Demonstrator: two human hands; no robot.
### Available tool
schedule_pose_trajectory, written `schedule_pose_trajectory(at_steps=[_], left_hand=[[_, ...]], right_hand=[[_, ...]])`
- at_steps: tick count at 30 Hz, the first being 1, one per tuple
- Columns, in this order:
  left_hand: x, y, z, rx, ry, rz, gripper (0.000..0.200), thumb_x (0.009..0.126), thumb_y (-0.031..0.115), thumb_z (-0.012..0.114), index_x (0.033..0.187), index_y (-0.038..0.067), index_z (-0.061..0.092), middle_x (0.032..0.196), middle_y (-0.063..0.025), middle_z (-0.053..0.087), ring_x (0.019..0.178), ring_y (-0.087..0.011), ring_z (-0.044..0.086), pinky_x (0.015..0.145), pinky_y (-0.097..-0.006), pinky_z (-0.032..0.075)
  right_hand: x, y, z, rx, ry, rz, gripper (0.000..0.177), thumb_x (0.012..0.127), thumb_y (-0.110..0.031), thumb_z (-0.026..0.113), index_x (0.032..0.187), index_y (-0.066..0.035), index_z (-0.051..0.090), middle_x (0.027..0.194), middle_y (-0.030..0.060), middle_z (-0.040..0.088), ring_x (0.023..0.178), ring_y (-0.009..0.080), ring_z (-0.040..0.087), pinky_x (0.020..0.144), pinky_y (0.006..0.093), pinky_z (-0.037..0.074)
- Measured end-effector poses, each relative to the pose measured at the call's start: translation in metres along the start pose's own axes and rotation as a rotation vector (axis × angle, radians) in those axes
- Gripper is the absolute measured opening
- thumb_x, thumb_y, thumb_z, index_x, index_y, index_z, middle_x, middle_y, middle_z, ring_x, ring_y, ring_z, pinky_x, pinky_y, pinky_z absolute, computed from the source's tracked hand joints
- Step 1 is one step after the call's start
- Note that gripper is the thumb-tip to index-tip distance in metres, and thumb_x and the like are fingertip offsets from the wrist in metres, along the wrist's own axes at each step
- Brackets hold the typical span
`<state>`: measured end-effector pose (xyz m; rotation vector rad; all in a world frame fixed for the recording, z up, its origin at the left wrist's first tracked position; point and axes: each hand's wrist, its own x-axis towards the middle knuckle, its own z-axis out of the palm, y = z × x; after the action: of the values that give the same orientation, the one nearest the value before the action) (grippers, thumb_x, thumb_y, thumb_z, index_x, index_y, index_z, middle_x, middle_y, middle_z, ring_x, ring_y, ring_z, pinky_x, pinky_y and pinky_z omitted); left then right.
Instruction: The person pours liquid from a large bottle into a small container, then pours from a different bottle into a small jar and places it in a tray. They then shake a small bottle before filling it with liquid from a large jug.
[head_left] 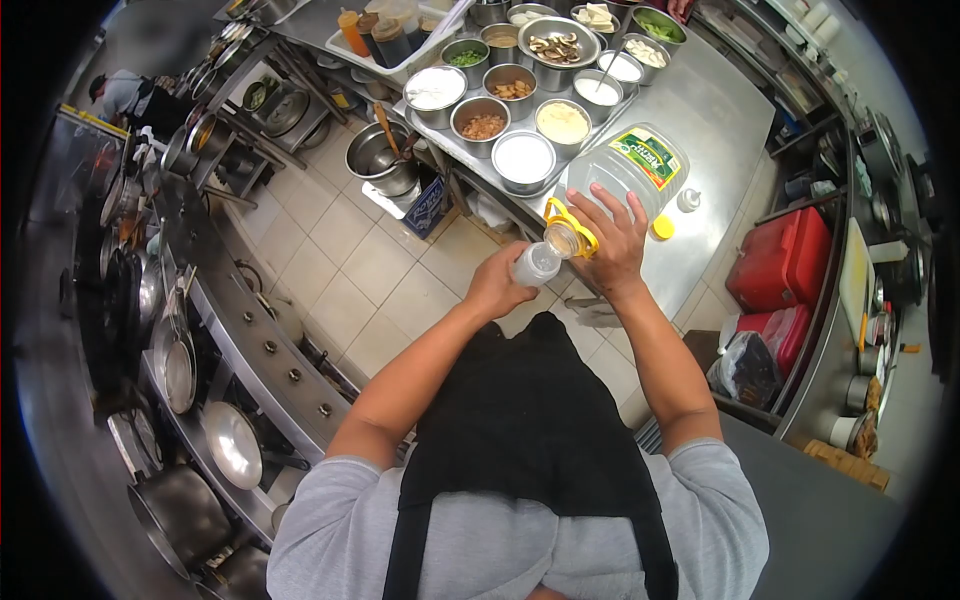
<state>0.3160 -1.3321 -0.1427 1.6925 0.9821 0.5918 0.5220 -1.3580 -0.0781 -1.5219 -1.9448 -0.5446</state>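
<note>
My left hand [497, 283] is closed around a small clear plastic bottle [538, 264], tilted with its open top toward the jug's mouth. My right hand [612, 240] is at the neck of a large clear jug [600, 165] with a green and yellow label, which lies tipped on the steel table. A yellow ring or handle [572, 226] surrounds the jug's neck. Jug mouth and bottle opening meet or nearly meet. On the table beside the jug are a yellow cap [662, 227] and a white nozzle cap [688, 200].
Several metal containers of ingredients, one with white contents [523, 160], crowd the steel table [715, 110]. A pot [382, 160] stands low, left of the table. A stove [270, 345] runs along the left. A red cooler [780, 260] is at right. Another person [135, 98] is far left.
</note>
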Motion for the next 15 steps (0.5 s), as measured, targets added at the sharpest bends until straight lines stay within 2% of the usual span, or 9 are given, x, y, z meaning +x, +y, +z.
schedule_pose_trajectory(at_steps=[7, 10, 12, 13, 15], left_hand=[[0.001, -0.001, -0.002, -0.020, -0.022, -0.032, 0.067, 0.065, 0.012, 0.081, 0.129, 0.007, 0.061, 0.103, -0.0055, 0.069, 0.077, -0.0143, 0.058, 0.072, -0.0285, 0.048], [0.001, 0.003, -0.003, -0.007, -0.025, -0.011, 0.066, 0.066, 0.012, 0.081, 0.128, 0.006, 0.061, 0.106, -0.0065, 0.069, 0.085, -0.0158, 0.062, 0.077, -0.0291, 0.049], [0.003, 0.008, -0.004, -0.042, -0.053, -0.049, 0.064, 0.067, 0.011, 0.081, 0.127, 0.006, 0.061, 0.109, -0.0077, 0.069, 0.096, -0.0183, 0.064, 0.085, -0.0302, 0.050], [0.005, 0.009, -0.004, -0.042, -0.053, -0.044, 0.064, 0.067, 0.011, 0.081, 0.127, 0.006, 0.061, 0.109, -0.0077, 0.069, 0.096, -0.0183, 0.064, 0.085, -0.0302, 0.050], [0.010, 0.015, -0.004, -0.004, -0.029, 0.048, 0.062, 0.067, 0.010, 0.081, 0.126, 0.006, 0.061, 0.111, -0.0083, 0.069, 0.103, -0.0195, 0.065, 0.091, -0.0310, 0.049]], right_hand=[[-0.001, -0.001, 0.003, -0.005, 0.011, 0.002, 0.034, 0.075, -0.034, 0.081, 0.105, -0.021, 0.071, 0.127, -0.0095, 0.066, 0.125, 0.0151, 0.054, 0.115, 0.0443, 0.026], [0.000, -0.001, 0.001, 0.014, -0.001, 0.016, 0.034, 0.075, -0.033, 0.081, 0.104, -0.021, 0.071, 0.126, -0.0095, 0.066, 0.126, 0.0154, 0.054, 0.115, 0.0446, 0.026], [0.004, 0.001, -0.001, 0.014, 0.010, 0.021, 0.034, 0.074, -0.033, 0.081, 0.104, -0.020, 0.071, 0.126, -0.0094, 0.066, 0.126, 0.0156, 0.054, 0.115, 0.0447, 0.027], [0.006, 0.002, -0.002, 0.018, 0.018, 0.026, 0.035, 0.074, -0.032, 0.082, 0.104, -0.020, 0.071, 0.125, -0.0093, 0.066, 0.126, 0.0158, 0.054, 0.114, 0.0447, 0.027], [0.012, 0.006, -0.006, 0.035, 0.025, 0.044, 0.036, 0.073, -0.032, 0.082, 0.105, -0.019, 0.071, 0.125, -0.0091, 0.066, 0.126, 0.0163, 0.054, 0.114, 0.0453, 0.028]])
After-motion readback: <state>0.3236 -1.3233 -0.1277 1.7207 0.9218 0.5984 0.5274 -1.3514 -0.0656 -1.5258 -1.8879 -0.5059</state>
